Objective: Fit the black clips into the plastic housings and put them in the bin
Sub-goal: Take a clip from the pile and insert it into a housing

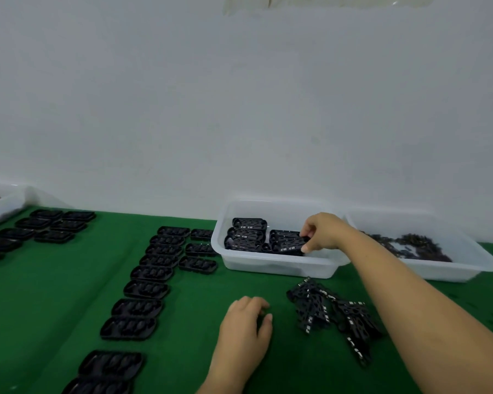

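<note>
Left hand (pixel 244 322): resting on the green cloth (pixel 182 351), fingers loosely curled, holding nothing.
Loose clips (pixel 329 314): piled on the cloth just right of the left hand, which is the nearer hand to them.
Open housings (pixel 147 290): lying in a column left of the left hand, long axes running left to right.
Right hand (pixel 320 233): reaching into the bin (pixel 279 265), thumb and fingers pinching the right end of an assembled housing (pixel 289 245).
Key relation: the held piece extends leftward from the grip, lying across others already in the bin.
Second bin (pixel 453 268): right of the first, holding small dark parts.
Writing: none legible.
</note>
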